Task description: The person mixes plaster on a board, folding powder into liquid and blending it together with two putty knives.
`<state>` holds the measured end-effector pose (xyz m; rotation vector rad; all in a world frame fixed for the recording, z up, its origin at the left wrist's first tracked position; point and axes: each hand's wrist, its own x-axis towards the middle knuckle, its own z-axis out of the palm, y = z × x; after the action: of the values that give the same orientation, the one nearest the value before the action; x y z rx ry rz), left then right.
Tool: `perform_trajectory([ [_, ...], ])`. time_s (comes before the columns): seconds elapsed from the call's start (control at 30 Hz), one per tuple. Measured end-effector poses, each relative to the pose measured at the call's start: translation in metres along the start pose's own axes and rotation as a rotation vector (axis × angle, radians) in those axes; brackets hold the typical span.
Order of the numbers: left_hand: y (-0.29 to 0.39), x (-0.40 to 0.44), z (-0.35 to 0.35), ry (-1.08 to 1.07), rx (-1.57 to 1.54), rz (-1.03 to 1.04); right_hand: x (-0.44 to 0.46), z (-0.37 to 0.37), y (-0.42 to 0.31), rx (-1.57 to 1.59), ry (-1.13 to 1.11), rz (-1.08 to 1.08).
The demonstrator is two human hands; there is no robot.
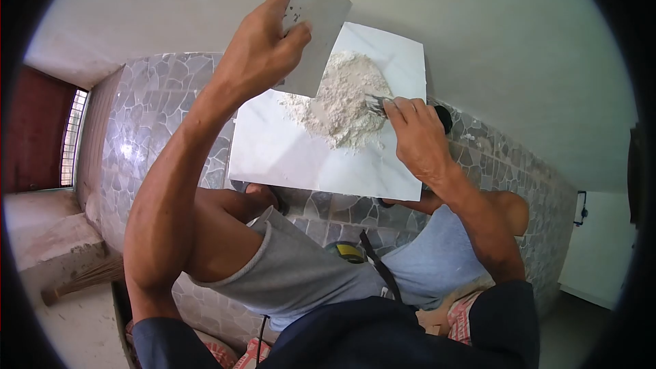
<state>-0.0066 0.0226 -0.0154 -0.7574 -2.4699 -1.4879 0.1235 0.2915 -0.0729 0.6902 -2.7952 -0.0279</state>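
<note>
My left hand (270,48) grips a flat grey rectangular plate (316,34) by its left edge, thumb on the near face. Dark smears mark the plate's upper left. It is held tilted above the left side of a heap of off-white powder (345,113). The powder lies on a white marbled tile (294,154). On the heap's right side, my right hand (418,133) is closed around a scraper (376,104) whose metal blade touches the powder. A dark round end shows beyond my knuckles, probably its handle; the rest is hidden by my fingers.
My knees and feet flank the tile, above a stone-patterned floor (167,89). A pale wall (499,27) rises just behind the tile. A yellow-and-black tape measure (348,253) sits at my waist. A bundle of thin sticks (85,280) lies at left, near a ledge.
</note>
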Motion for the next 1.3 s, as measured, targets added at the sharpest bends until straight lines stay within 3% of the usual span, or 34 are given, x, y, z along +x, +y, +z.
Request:
perform_trajectory([
  [0.27,0.001,0.0,0.003,-0.022,-0.015,-0.055,-0.004,-0.004,0.012,0.399,0.108,0.254],
  [0.47,0.009,-0.004,0.01,-0.067,-0.062,-0.091,-0.005,-0.002,0.013,0.501,0.138,0.303],
  [0.57,0.014,-0.009,0.024,-0.112,-0.003,-0.106,0.008,-0.008,0.017,0.568,0.005,0.618],
  [0.67,0.023,-0.023,0.054,-0.13,0.047,-0.064,0.021,-0.01,0.017,1.042,0.015,0.879],
  [0.77,0.037,-0.039,0.082,-0.159,0.042,-0.063,0.029,0.003,0.012,1.184,0.13,0.92],
  [0.87,0.045,-0.043,0.094,-0.225,0.039,-0.118,0.038,-0.008,-0.002,1.125,0.156,0.924],
  [0.97,0.04,-0.041,0.1,-0.243,0.07,-0.125,0.034,-0.03,-0.006,0.97,0.009,0.904],
  [1.1,0.025,-0.037,0.097,-0.259,0.107,-0.111,0.023,-0.045,-0.004,1.03,0.051,0.881],
  [1.3,0.026,-0.023,0.061,-0.266,0.126,0.099,0.003,-0.048,0.055,0.815,0.03,0.784],
])
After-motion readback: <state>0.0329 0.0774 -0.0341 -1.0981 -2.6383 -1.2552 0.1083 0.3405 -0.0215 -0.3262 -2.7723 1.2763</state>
